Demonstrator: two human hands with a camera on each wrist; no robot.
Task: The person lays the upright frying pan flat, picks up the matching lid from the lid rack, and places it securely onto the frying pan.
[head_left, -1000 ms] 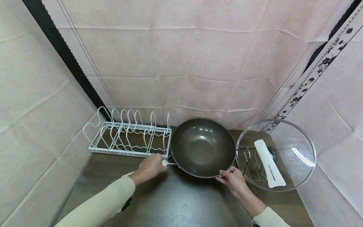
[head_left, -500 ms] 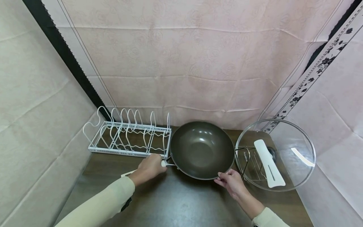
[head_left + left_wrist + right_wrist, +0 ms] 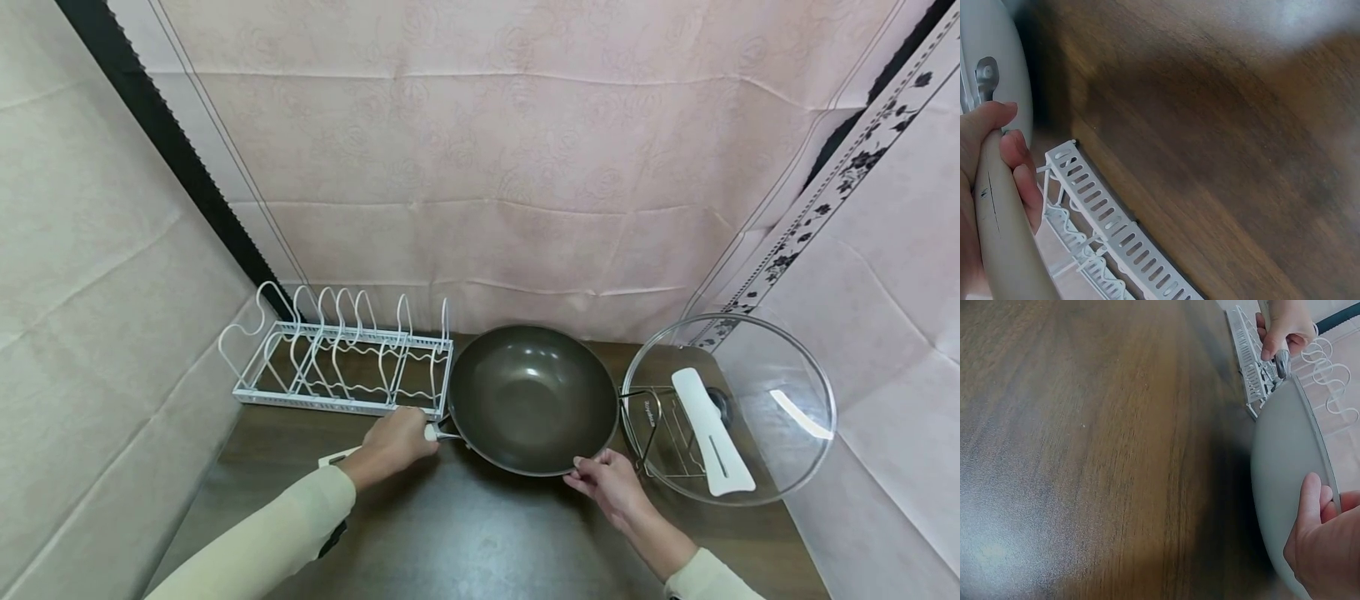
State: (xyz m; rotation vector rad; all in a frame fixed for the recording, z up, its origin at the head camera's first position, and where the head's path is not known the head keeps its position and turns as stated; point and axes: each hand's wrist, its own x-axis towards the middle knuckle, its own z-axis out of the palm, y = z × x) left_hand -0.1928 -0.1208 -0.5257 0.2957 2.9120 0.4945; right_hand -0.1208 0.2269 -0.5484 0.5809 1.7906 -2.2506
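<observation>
A dark wok (image 3: 534, 400) with a pale outer side sits at the middle back of the wooden table, its hollow facing up. My left hand (image 3: 399, 437) grips its cream handle (image 3: 1007, 219), fingers wrapped round it in the left wrist view. With thumb and fingers, my right hand (image 3: 611, 486) pinches the front right part of the wok's rim. The right wrist view shows the right thumb (image 3: 1311, 497) against the pale outer side. Right beside the wok's left edge stands a white dish rack (image 3: 337, 362), close behind my left hand.
To the right, a glass lid (image 3: 787, 367) leans in a wire stand (image 3: 678, 433), close to the wok's right edge. A white spatula (image 3: 712, 433) overlaps the lid. Cloth walls (image 3: 487, 150) rise behind and at both sides of the table (image 3: 480, 542).
The wok has shifted slightly toward me, its rim a little lower in the head view. Both hands keep their hold and have moved slightly left with it.
</observation>
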